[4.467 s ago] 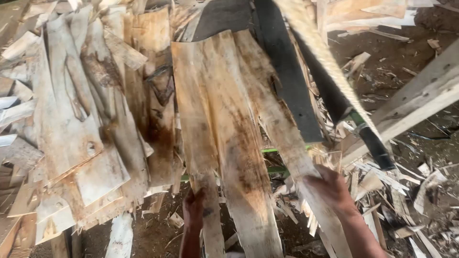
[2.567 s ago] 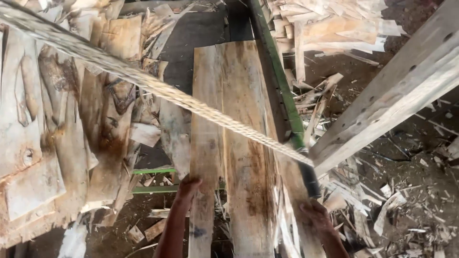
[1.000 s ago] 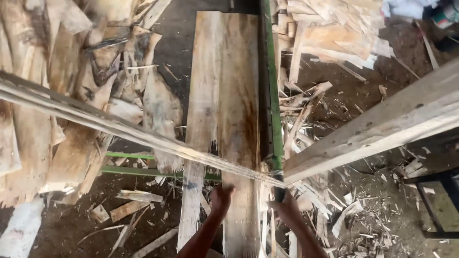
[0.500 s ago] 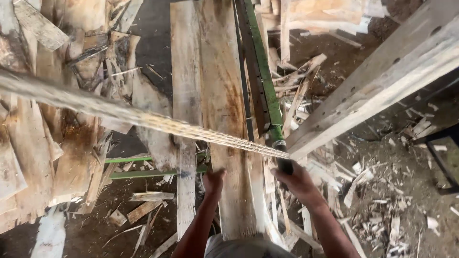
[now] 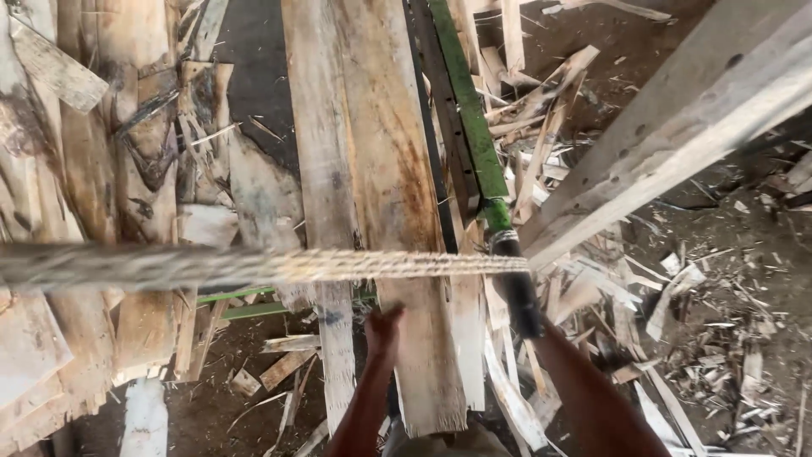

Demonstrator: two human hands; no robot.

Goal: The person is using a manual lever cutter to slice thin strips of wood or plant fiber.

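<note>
Long pale wood sheets (image 5: 381,161) lie lengthwise on a dark bed, running away from me. My left hand (image 5: 382,326) is on the near part of the widest sheet, fingers curled at its left edge. A green metal bar (image 5: 463,110) runs along the right side of the sheets and ends in a black handle (image 5: 518,292). My right hand (image 5: 541,332) grips the lower end of that handle and is mostly hidden behind it. A frayed rope (image 5: 338,265) stretches level from the left edge of view to the top of the handle.
Stacked rough veneer sheets (image 5: 93,169) fill the left side. A thick timber beam (image 5: 677,144) slants across the upper right. Splinters and offcuts (image 5: 702,338) litter the dirt floor on the right. Thin green rails (image 5: 245,303) cross under the sheets.
The rope has swung from slanted to nearly level. My right hand has settled onto the black handle, and my left hand stays on the sheet. The view has shifted slightly left.
</note>
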